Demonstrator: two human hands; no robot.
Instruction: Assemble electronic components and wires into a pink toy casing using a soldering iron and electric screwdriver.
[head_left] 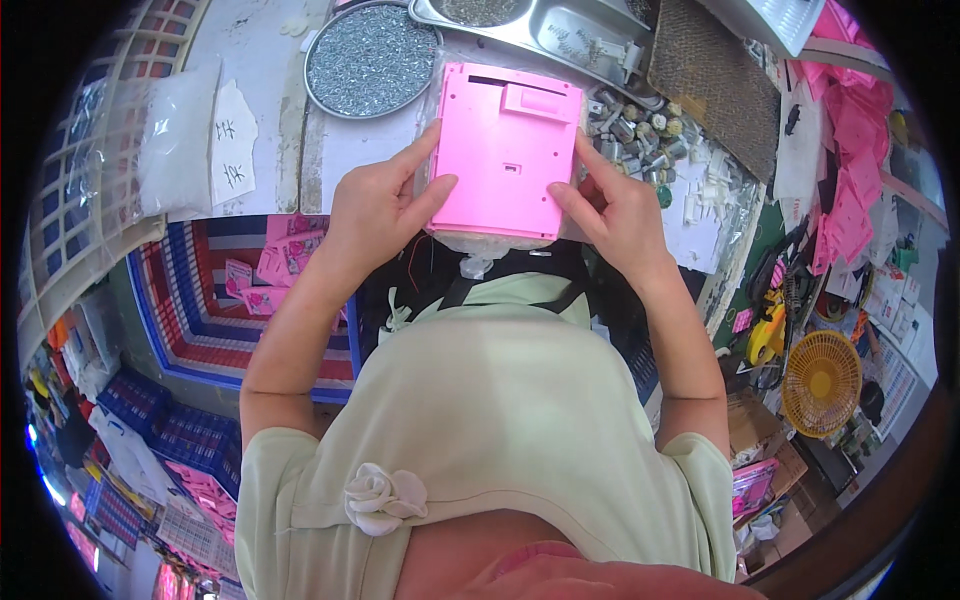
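Observation:
A flat pink plastic casing lies between my hands near the front edge of the table. It has a raised block and a dark slot at its far end, and small holes in its face. My left hand grips its left side, thumb on top and fingers along the edge. On the opposite side, my right hand holds it the same way, thumb pressed near the lower right corner. Clear plastic wrapping shows beneath the casing; what it covers is mostly hidden.
Beyond the casing stand a round metal dish of screws and a steel compartment tray. Small metal cylinders and white plastic pieces lie right, beside a brown mat. A blue-edged crate with pink parts sits lower left.

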